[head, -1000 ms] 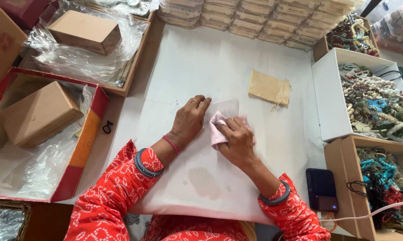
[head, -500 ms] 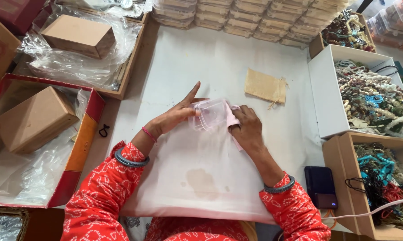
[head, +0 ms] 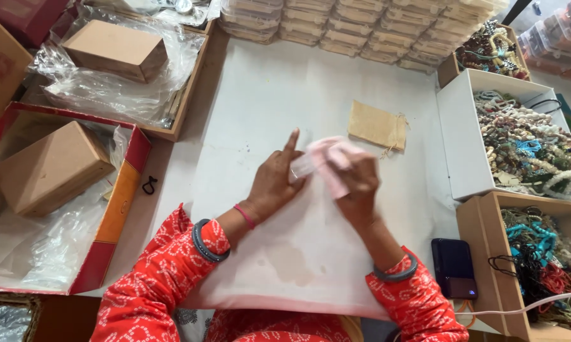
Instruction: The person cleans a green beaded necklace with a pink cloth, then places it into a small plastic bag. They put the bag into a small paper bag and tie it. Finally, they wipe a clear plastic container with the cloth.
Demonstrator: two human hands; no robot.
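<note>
Left hand [head: 274, 179] pinching clear plastic box [head: 302, 166], forefinger up; right hand [head: 355, 180] clutching pink cloth [head: 326, 155].

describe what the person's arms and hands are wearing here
Both arms have red sleeves with a small white dotted print, ending above the wrists. Each forearm carries a thick grey bangle; the other sits near the right cuff. The left hand also has a thin pink wrist band. The right hand looks bare of rings, though blurred.

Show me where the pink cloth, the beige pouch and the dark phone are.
pink cloth [head: 328, 159], head view, on the fold by the right hand.
beige pouch [head: 376, 125], head view, middle of its face.
dark phone [head: 453, 266], head view, middle of its top.
</note>
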